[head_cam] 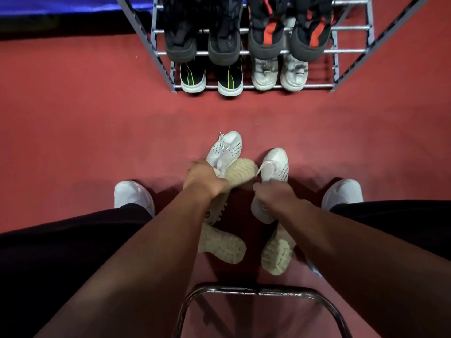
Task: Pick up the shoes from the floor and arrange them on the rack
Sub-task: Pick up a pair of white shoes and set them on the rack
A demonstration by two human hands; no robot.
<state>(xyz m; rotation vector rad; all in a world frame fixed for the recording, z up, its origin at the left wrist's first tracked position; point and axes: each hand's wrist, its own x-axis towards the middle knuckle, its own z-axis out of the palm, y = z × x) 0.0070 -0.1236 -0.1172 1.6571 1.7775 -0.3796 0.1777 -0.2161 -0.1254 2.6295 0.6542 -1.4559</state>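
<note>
Several white shoes lie on the red floor between my feet. My left hand (203, 180) is closed on a white knit shoe with dark speckled lines (225, 148), toe pointing away, beside a beige shoe sole (240, 173). My right hand (274, 195) grips the matching white shoe (274, 164) near its opening. Two more light shoes lie sole-up closer to me, one on the left (220, 246) and the other on the right (277, 256), partly under my forearms. The metal shoe rack (314, 87) stands ahead.
The rack's lower shelf holds a black pair with green stripes (211, 79) and a white pair (279, 73); the shelf above holds dark pairs (202, 42), one with red tabs (290, 35). My own white shoes (133, 195) flank the pile. A metal chair frame (256, 292) is below me.
</note>
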